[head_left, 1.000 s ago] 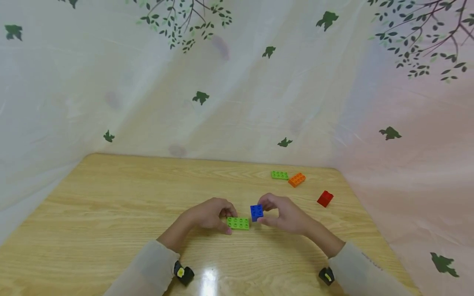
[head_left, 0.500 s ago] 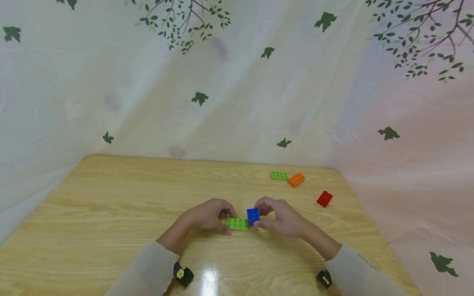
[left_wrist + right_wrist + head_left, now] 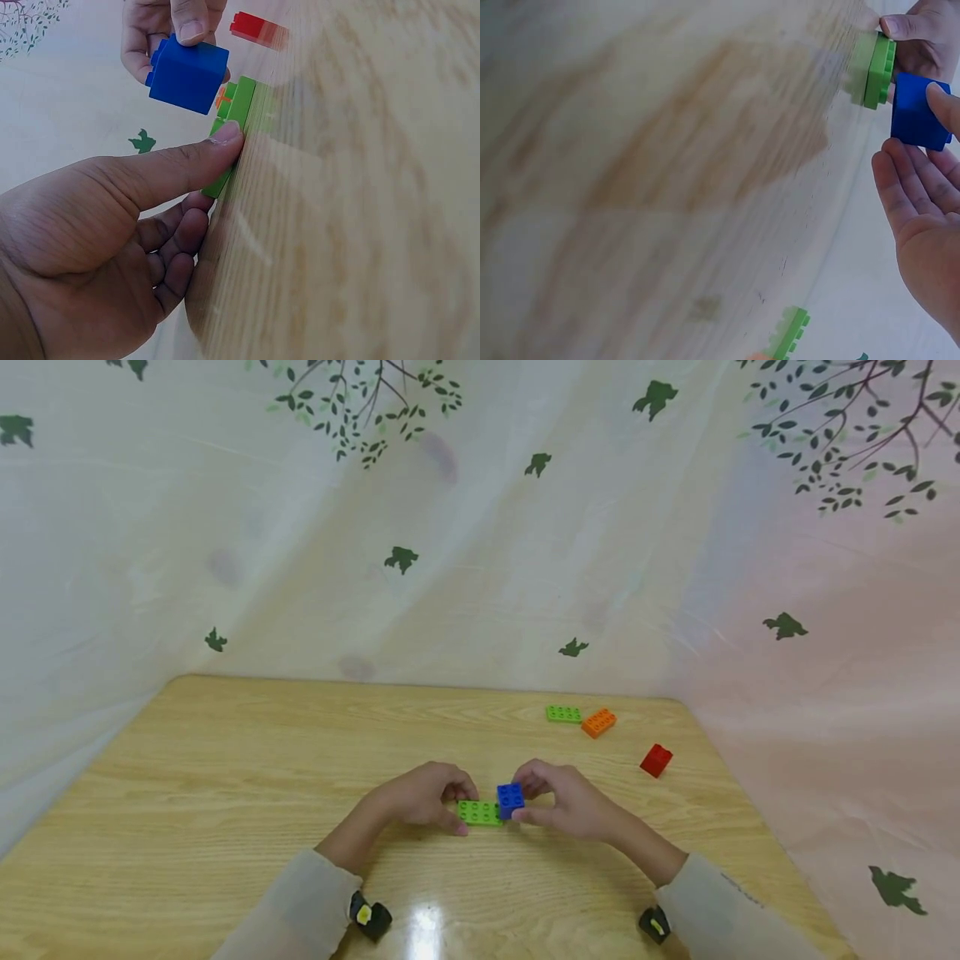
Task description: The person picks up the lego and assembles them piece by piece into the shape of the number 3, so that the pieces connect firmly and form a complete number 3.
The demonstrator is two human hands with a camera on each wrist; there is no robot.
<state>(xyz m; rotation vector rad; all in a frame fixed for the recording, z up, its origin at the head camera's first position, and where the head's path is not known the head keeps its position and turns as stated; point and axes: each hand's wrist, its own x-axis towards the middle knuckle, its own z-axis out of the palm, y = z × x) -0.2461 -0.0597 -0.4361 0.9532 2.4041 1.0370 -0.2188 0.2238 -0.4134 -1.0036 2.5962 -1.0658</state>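
Note:
My left hand (image 3: 423, 795) pinches the left end of a flat lime-green building brick (image 3: 474, 812) between thumb and fingers. The brick lies on the table with its studs up. Between thumb and fingers, my right hand (image 3: 573, 803) holds a blue building brick (image 3: 510, 800), studs up, over the green brick's right end. A gap shows between the blue brick (image 3: 187, 75) and the green one in the left wrist view. From the right wrist, the blue brick (image 3: 915, 112) also appears apart from the green brick (image 3: 880, 73).
Toward the back right of the wooden table (image 3: 262, 760), a second flat green brick (image 3: 564, 714) lies beside an orange brick (image 3: 598, 723). Nearer, on the right, is a red brick (image 3: 656, 761). A printed cloth (image 3: 480, 610) hangs behind the table.
The right hand has carried the blue brick leftward and slightly nearer, from beside the green brick to over its right end. The left hand keeps its grip in the same place.

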